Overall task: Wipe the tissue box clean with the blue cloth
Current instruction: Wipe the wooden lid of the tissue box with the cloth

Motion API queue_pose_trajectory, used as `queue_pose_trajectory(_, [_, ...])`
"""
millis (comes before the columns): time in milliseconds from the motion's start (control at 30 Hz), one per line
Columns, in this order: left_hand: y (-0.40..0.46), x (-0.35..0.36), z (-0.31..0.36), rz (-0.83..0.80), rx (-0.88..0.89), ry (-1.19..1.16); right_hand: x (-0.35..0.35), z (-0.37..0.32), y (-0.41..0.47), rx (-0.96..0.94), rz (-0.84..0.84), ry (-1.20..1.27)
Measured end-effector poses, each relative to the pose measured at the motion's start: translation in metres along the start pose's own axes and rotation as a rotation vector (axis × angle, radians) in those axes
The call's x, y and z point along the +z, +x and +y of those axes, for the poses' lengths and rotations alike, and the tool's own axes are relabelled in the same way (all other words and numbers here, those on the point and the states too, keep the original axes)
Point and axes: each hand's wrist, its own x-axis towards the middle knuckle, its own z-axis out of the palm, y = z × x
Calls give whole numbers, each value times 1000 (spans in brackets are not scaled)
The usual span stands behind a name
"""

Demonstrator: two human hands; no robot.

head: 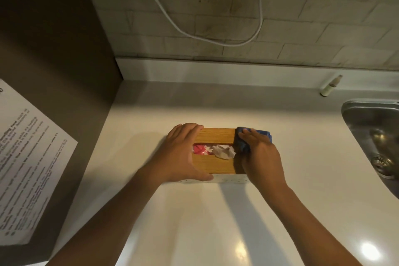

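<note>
Tissue box (216, 136), rectangular, with a wooden slotted lid over a pale speckled body, is sitting on the white glossy countertop (194, 222), its long side running left to right. White tissue (223, 151) is poking up through the slot, beside red-and-white packaging showing inside.

Left hand (181, 153) is gripping the box's left end: fingers are curling over the far edge, thumb is pressing against the near side, forearm is reaching in from the lower left.

Right hand (261, 153) is lying palm-down on the folded blue cloth (262, 134), fingers fairly straight and close together, pressing the cloth onto the right end of the lid; the forearm is coming in from the lower right.

Stainless steel sink (354, 114) is lying well to the right. Small white spray bottle (330, 85) is standing near the backsplash. White cable (216, 39) is hanging in a loop against the pale tiled wall (302, 28). Printed paper sheet (28, 157) is showing on the dark surface at left.
</note>
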Motion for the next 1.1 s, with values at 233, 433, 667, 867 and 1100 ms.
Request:
queue_pose_trajectory(233, [-1, 0, 1, 12, 7, -11, 15, -40, -2, -103, -70, 23])
queue_pose_trajectory(433, [1, 1, -1, -7, 6, -14, -1, -17, 7, 1, -19, -17])
queue_pose_trajectory(667, [2, 2, -1, 55, 44, -44, 18, -60, -4, -180, -38, 34])
queue_pose_trajectory(867, [-7, -17, -5, -106, -16, 74, 5, -32, 7, -115, -5, 37])
queue_pose_trajectory(1100, [-25, -36, -26, -215, -68, 98, 5, -45, 15, -79, -27, 7])
